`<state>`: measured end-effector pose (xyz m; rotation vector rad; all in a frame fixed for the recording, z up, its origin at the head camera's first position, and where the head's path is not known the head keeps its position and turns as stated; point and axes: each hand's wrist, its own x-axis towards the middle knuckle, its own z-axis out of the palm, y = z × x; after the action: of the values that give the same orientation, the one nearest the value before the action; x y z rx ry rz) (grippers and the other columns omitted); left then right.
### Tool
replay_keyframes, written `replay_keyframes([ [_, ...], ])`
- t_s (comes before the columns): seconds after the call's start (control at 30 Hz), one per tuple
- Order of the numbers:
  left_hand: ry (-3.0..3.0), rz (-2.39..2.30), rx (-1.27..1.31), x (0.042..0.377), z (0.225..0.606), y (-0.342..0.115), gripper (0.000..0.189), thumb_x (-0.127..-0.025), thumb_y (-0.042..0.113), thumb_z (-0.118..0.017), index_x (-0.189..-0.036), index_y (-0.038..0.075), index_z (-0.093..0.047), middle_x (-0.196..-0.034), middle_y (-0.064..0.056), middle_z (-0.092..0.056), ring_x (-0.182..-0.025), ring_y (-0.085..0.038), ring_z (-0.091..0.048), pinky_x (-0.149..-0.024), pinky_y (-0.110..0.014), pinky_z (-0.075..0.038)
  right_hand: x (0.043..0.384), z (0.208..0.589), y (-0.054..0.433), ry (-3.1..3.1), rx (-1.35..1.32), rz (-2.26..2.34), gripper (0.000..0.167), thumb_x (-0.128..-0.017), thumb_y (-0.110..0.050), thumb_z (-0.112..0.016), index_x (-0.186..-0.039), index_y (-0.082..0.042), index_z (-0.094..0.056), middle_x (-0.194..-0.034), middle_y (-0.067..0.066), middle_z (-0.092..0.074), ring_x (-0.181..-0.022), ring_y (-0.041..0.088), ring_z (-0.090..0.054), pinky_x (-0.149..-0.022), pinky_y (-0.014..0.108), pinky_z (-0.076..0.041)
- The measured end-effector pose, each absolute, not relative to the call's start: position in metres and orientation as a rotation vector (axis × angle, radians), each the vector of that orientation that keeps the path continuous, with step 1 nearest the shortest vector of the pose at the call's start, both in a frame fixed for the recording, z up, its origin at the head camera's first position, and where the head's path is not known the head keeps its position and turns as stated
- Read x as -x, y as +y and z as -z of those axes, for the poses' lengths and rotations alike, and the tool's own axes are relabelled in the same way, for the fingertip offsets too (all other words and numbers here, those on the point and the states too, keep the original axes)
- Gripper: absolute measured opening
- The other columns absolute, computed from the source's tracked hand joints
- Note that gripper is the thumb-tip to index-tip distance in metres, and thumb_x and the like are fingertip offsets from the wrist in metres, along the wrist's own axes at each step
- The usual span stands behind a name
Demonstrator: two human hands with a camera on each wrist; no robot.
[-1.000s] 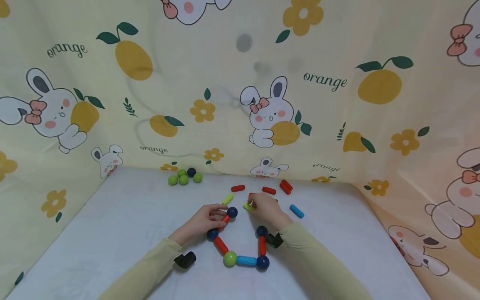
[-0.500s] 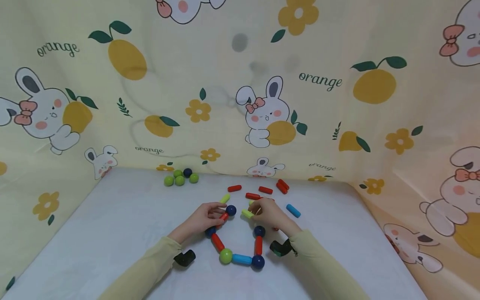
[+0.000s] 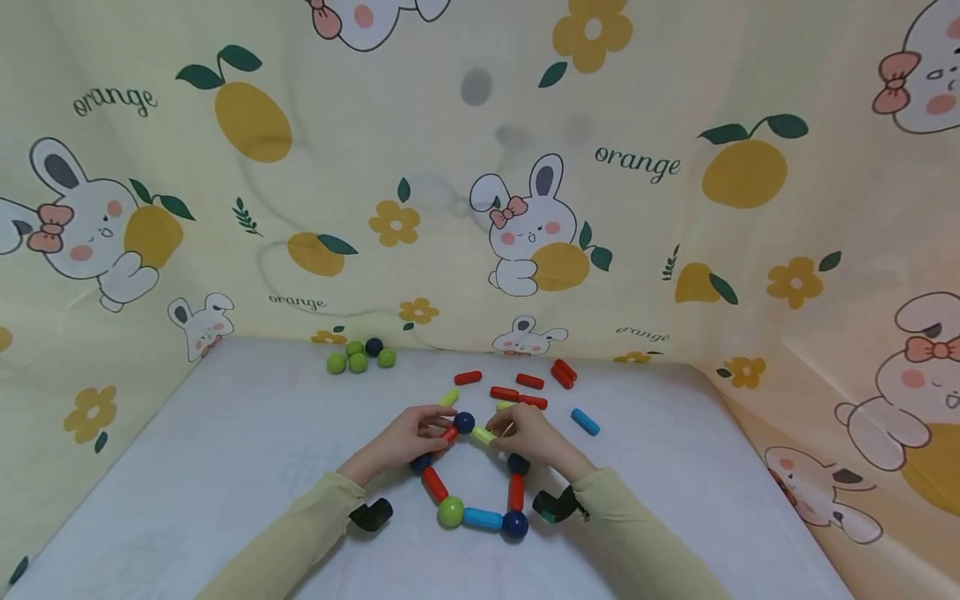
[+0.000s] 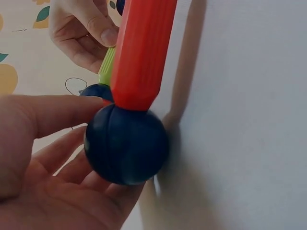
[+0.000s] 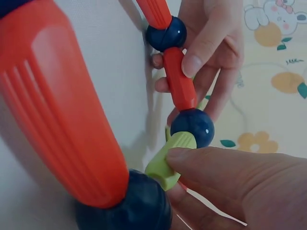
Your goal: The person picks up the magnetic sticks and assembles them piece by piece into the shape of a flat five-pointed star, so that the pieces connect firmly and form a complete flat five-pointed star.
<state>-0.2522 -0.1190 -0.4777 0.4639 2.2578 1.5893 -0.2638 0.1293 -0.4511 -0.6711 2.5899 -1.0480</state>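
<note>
head view: hands pinch, left a red rod, right a lime rod.

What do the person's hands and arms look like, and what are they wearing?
The left hand and right hand have five-fingered shapes and no gloves. The left sleeve and right sleeve are long, plain and pale yellow-green. There's a small dark gadget by each wrist: left gadget, right gadget.
</note>
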Motion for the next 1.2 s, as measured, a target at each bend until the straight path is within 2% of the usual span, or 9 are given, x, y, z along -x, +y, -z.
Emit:
replay_keyframes([
  [0.1,2.304,-1.523,-0.462,0.254,0.476,-0.116,0.05,-0.09,0.008,-0.066,-0.137,0.006,-0.05,-0.115,-0.011,-0.062,-0.094,-0.021,-0.063,-0.085,-0.036,-0.052,0.263,0.452,0.129,2.589,0.674,1.062,0.021,-0.083,-0.01,-0.075,-0.103,-0.007,-0.072,-0.091,-0.001,-0.064,-0.08,0.016,-0.059,-0.071,0.03,-0.052],
  [0.2,2.376,-1.448,-0.453,0.259,0.474,-0.113,0.049,-0.091,0.02,-0.067,-0.136,0.01,-0.052,-0.11,-0.006,-0.062,-0.096,-0.02,-0.059,-0.086,-0.037,-0.051,0.263,0.452,0.13,2.578,0.679,1.089,0.02,-0.084,-0.012,-0.074,-0.103,-0.008,-0.072,-0.092,0.0,-0.064,-0.081,0.016,-0.059,-0.072,0.03,-0.052],
  [0.37,2.464,-1.371,-0.444,0.267,0.476,-0.108,0.043,-0.09,0.036,-0.067,-0.128,0.018,-0.061,-0.101,0.0,-0.061,-0.096,-0.019,-0.054,-0.081,-0.034,-0.049,0.262,0.454,0.133,2.546,0.702,1.152,0.02,-0.086,-0.015,-0.073,-0.105,-0.011,-0.071,-0.093,-0.001,-0.065,-0.081,0.017,-0.06,-0.073,0.03,-0.053],
  [0.6,2.496,-1.346,-0.458,0.271,0.48,-0.104,0.039,-0.089,0.037,-0.067,-0.124,0.019,-0.064,-0.097,0.0,-0.061,-0.091,-0.018,-0.052,-0.075,-0.031,-0.046,0.259,0.452,0.153,2.572,0.666,1.099,0.03,-0.088,-0.025,-0.07,-0.112,-0.008,-0.067,-0.095,-0.002,-0.064,-0.086,0.018,-0.059,-0.074,0.031,-0.052],
  [0.77,2.503,-1.339,-0.428,0.271,0.481,-0.103,0.039,-0.089,0.037,-0.067,-0.124,0.02,-0.064,-0.097,0.001,-0.061,-0.092,-0.019,-0.052,-0.076,-0.03,-0.047,0.248,0.451,0.168,2.602,0.605,1.019,0.034,-0.086,-0.03,-0.072,-0.11,-0.006,-0.066,-0.09,-0.001,-0.063,-0.082,0.017,-0.057,-0.069,0.03,-0.051],
  [1.0,2.522,-1.35,-0.449,0.268,0.479,-0.102,0.038,-0.09,0.037,-0.066,-0.124,0.019,-0.064,-0.098,0.001,-0.06,-0.093,-0.018,-0.052,-0.076,-0.031,-0.047,0.232,0.455,0.178,2.544,0.584,1.072,0.032,-0.084,-0.025,-0.075,-0.106,-0.004,-0.066,-0.08,0.001,-0.061,-0.068,0.017,-0.057,-0.062,0.03,-0.051],
  [1.2,2.539,-1.331,-0.475,0.266,0.474,-0.096,0.039,-0.091,0.034,-0.066,-0.125,0.016,-0.064,-0.098,0.0,-0.061,-0.093,-0.019,-0.052,-0.076,-0.032,-0.047,0.227,0.462,0.176,2.537,0.542,1.136,0.029,-0.085,-0.022,-0.074,-0.106,-0.003,-0.067,-0.08,0.002,-0.059,-0.065,0.016,-0.059,-0.06,0.028,-0.053],
])
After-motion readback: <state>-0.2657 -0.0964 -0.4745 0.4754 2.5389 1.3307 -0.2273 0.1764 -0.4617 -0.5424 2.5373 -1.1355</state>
